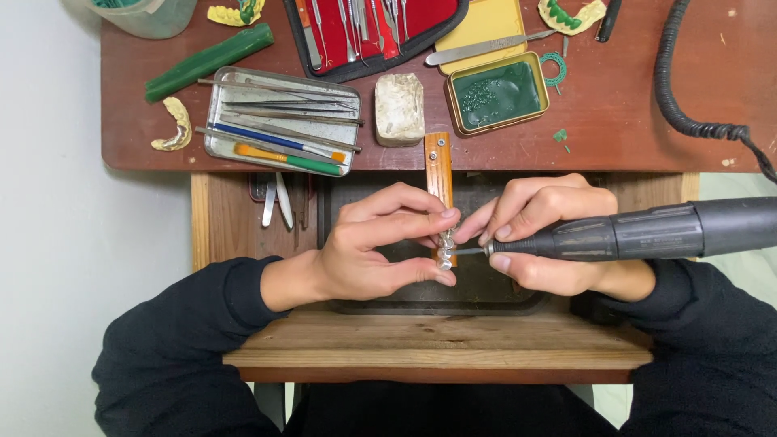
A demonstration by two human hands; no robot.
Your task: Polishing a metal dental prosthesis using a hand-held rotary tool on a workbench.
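My left hand (380, 243) pinches a small silvery metal dental piece (445, 249) between thumb and fingertips, held against a narrow wooden bench peg (439, 166) that juts out from the table edge. My right hand (538, 235) grips a black rotary handpiece (647, 232) like a pen. Its thin bur tip (469, 252) touches the metal piece from the right. Both black sleeves rest near a wooden shelf (437, 344) below.
On the brown table (631, 113) lie a metal tray of hand instruments (279, 121), a green wax stick (209, 61), a white stone block (399, 109), a tin of green wax (495, 93), a red instrument case (372, 28), plaster dental casts (171, 125) and a coiled black cable (688, 113).
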